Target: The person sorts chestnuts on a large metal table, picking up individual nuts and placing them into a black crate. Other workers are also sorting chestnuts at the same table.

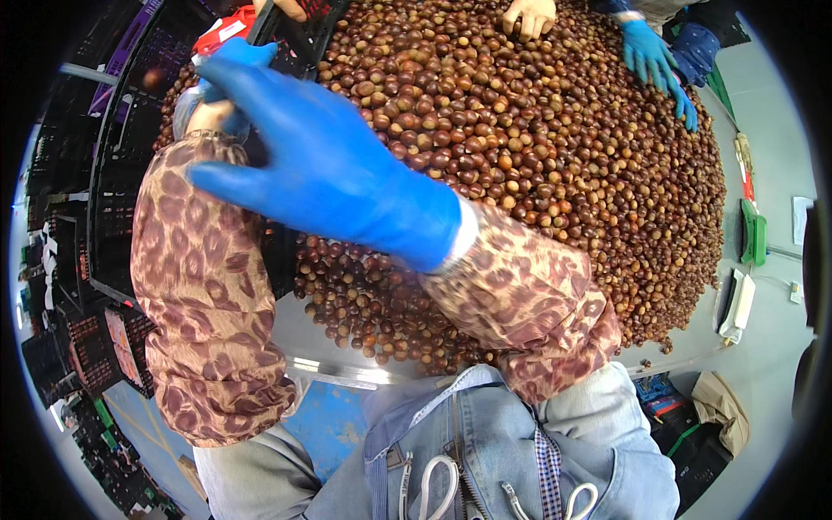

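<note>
A large heap of shiny brown nuts in their shells covers the metal table before me. My right hand, in a blue rubber glove, reaches leftward across the near heap. Its thumb and fingers are spread, with no nut visible in it. My left hand lies farther out, also in blue; my right hand partly covers it, so its grip is hidden. Black plastic crates stand left of my left arm. A blurred round brown thing, perhaps a nut, shows against a crate.
Across the heap, a co-worker's bare hand touches nuts; teal-gloved hands work at the right. Another hand is by a black crate and red package. A green-handled brush hangs on the right wall.
</note>
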Demonstrator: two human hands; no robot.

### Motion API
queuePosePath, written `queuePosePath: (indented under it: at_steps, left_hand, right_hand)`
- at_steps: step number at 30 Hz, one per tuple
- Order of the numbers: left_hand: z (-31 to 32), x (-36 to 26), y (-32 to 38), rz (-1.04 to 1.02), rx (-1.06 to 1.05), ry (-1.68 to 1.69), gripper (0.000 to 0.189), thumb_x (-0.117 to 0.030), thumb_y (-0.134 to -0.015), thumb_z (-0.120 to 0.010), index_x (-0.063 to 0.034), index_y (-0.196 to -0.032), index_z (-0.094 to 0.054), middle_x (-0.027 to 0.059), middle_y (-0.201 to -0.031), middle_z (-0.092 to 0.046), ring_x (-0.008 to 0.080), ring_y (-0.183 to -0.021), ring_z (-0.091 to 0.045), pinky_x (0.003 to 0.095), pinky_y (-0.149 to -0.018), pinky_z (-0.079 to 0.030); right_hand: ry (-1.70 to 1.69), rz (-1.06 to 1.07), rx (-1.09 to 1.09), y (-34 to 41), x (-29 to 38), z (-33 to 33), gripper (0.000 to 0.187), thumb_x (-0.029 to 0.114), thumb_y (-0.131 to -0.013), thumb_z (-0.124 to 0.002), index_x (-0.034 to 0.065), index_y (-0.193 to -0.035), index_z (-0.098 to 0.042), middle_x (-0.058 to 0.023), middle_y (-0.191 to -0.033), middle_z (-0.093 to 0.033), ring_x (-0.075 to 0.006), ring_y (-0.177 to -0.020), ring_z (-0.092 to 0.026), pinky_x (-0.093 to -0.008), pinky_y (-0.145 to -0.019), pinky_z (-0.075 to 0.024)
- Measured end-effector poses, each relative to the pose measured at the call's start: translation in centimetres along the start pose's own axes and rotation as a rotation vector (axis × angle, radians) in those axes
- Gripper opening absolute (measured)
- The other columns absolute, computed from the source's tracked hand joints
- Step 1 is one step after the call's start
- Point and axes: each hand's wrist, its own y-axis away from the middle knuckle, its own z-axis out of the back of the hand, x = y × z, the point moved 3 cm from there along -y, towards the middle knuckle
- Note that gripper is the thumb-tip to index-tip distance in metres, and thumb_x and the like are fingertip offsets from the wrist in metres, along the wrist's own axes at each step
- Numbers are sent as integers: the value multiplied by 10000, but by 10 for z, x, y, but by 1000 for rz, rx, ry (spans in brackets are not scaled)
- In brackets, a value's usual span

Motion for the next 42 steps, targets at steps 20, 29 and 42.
queuePosePath:
  at_steps: [20, 29, 42]
  left_hand:
    - [19, 74, -86, 155, 129, 249, 300, -399, -855, -713, -122, -834, -601, -34, -592, -511, 80, -428, -436, 228, -404, -329]
    - [27, 72, -89, 126, 60, 214, 322, -398, -853, -709, -136, -716, -581, -50, -581, -509, 70, -422, -429, 229, -406, -307]
    - [26, 60, -73, 121, 83, 220, 311, -400, -858, -705, -109, -800, -611, -34, -625, -536, 72, -448, -445, 213, -419, -322]
  right_hand:
    - [1287, -1053, -617, 510, 34, 277, 702, 304, -898, -653, 3, -1441, -324, -232, -1463, -342, -377, -1396, -259, -468, -1147, -221]
    - [1118, -921, -499, 382, -59, 242, 736, 518, -940, -470, 59, -1483, -278, -195, -1550, -186, -362, -1440, -148, -510, -1171, -72]
    - [757, -607, -357, 227, -142, 179, 684, 527, -969, -333, 72, -1478, -301, -153, -1547, -218, -371, -1434, -133, -577, -1154, -62]
